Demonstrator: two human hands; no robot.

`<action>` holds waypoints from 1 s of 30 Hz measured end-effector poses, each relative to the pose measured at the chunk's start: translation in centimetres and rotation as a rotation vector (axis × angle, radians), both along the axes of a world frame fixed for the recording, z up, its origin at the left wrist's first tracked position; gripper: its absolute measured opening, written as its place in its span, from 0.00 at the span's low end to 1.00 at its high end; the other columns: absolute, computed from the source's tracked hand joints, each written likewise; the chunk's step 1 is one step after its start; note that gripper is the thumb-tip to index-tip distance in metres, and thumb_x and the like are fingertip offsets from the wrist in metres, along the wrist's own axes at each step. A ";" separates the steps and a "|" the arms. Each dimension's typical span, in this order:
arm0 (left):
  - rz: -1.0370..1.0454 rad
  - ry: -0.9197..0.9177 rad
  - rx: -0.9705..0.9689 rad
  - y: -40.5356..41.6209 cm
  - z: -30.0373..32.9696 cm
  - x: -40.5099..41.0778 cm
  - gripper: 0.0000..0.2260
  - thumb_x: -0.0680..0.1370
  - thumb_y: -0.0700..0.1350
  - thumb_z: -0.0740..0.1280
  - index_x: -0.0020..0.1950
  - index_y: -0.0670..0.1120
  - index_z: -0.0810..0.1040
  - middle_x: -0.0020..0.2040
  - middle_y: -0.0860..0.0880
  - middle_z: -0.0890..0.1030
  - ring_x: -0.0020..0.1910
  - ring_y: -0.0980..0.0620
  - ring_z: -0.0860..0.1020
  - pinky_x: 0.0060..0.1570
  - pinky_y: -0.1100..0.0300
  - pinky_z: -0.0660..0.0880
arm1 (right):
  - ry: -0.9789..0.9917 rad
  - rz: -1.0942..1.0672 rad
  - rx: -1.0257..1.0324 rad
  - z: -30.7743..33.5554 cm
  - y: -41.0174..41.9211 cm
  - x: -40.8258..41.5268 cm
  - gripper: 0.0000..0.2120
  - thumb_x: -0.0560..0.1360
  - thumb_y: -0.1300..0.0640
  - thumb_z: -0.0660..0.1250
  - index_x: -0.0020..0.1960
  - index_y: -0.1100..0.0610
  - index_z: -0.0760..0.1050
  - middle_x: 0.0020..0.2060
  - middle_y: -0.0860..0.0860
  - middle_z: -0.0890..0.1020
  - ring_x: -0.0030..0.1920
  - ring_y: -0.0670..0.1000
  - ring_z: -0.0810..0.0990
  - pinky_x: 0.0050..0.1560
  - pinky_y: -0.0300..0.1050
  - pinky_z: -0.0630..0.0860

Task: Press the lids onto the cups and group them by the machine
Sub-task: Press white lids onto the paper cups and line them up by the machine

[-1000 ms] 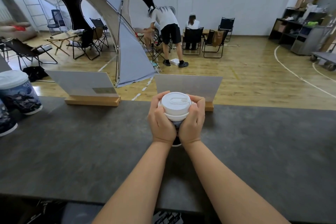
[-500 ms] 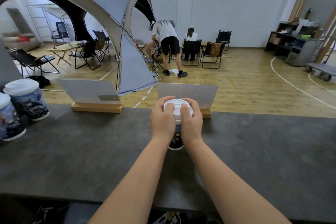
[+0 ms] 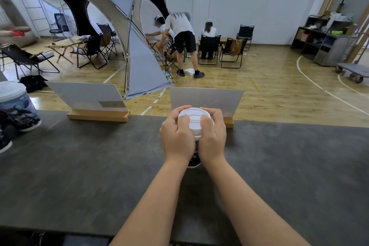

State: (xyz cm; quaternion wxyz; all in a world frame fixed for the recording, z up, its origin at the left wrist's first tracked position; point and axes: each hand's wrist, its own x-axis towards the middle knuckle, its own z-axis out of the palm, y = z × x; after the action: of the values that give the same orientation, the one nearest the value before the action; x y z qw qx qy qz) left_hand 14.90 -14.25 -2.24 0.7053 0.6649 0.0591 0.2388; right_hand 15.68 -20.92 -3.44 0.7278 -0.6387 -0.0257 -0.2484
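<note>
A paper cup (image 3: pixel 194 163) with a dark printed wall stands on the grey counter (image 3: pixel 279 166), with a white plastic lid (image 3: pixel 194 119) on top. My left hand (image 3: pixel 176 138) and my right hand (image 3: pixel 212 138) wrap round the cup from both sides, thumbs lying on the lid and fingers curled over its rim. Most of the cup wall is hidden behind my hands; only its base shows. A lidded cup (image 3: pixel 16 106) of the same print stands at the far left, with another cup (image 3: pixel 4 142) cut off by the frame edge in front of it.
Two upright sign boards in wooden bases stand along the counter's far edge, one at the left (image 3: pixel 87 99) and one (image 3: pixel 219 100) right behind the held cup. Beyond the counter is a hall floor with a tent, folding chairs and people.
My thumbs have slid from the lid's sides onto its top. The camera has tilted, so the left cups sit nearer the frame edge. The cup stays in place.
</note>
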 end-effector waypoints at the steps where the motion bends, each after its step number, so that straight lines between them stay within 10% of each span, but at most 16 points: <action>1: 0.004 0.007 -0.007 0.1 0.0 0.3 0.15 0.71 0.47 0.58 0.49 0.50 0.83 0.43 0.50 0.84 0.45 0.49 0.83 0.41 0.45 0.82 | -0.001 0.003 -0.003 0.1 0.0 0.1 0.11 0.72 0.54 0.58 0.49 0.58 0.74 0.42 0.51 0.81 0.40 0.43 0.80 0.37 0.38 0.75; 11: -0.190 0.023 -0.040 1.2 0.5 0.6 0.15 0.69 0.45 0.59 0.49 0.47 0.81 0.44 0.46 0.83 0.44 0.51 0.82 0.41 0.54 0.80 | 0.063 -0.080 -0.079 0.6 0.3 -0.6 0.15 0.75 0.47 0.55 0.50 0.56 0.73 0.41 0.46 0.79 0.40 0.36 0.78 0.35 0.29 0.71; 14: -0.274 -0.014 0.204 2.2 1.4 0.4 0.17 0.71 0.46 0.58 0.58 0.46 0.75 0.48 0.50 0.79 0.41 0.61 0.78 0.41 0.64 0.75 | 0.144 -0.139 -0.090 1.7 -1.0 -0.3 0.17 0.80 0.49 0.55 0.44 0.60 0.74 0.36 0.47 0.78 0.39 0.45 0.76 0.38 0.42 0.71; 18: 0.080 -0.020 0.544 3.2 1.3 1.1 0.12 0.81 0.50 0.61 0.42 0.46 0.78 0.39 0.49 0.79 0.38 0.53 0.75 0.38 0.55 0.70 | 0.211 -0.093 -0.177 2.5 -2.2 0.8 0.07 0.79 0.58 0.59 0.42 0.55 0.71 0.36 0.48 0.75 0.41 0.50 0.72 0.41 0.45 0.68; 22: 0.027 0.060 0.361 1.4 2.2 -0.3 0.19 0.84 0.55 0.54 0.40 0.51 0.77 0.37 0.54 0.79 0.39 0.56 0.76 0.40 0.56 0.71 | 0.148 0.199 -0.273 1.9 -1.9 1.2 0.17 0.73 0.53 0.53 0.60 0.48 0.71 0.57 0.48 0.76 0.58 0.48 0.74 0.56 0.43 0.73; 30: 0.054 -0.019 0.077 0.4 0.1 0.7 0.16 0.74 0.49 0.56 0.52 0.50 0.81 0.47 0.54 0.82 0.48 0.53 0.81 0.44 0.51 0.81 | -0.066 0.017 -0.078 -1.1 0.2 1.4 0.17 0.77 0.56 0.50 0.51 0.49 0.77 0.46 0.45 0.83 0.48 0.50 0.81 0.47 0.55 0.79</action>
State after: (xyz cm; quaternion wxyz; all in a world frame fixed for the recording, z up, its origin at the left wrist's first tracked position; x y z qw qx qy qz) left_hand 15.59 -13.84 -2.16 0.6731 0.6872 0.0610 0.2662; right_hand 17.05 -20.76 -4.57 0.7034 -0.6577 -0.0646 -0.2619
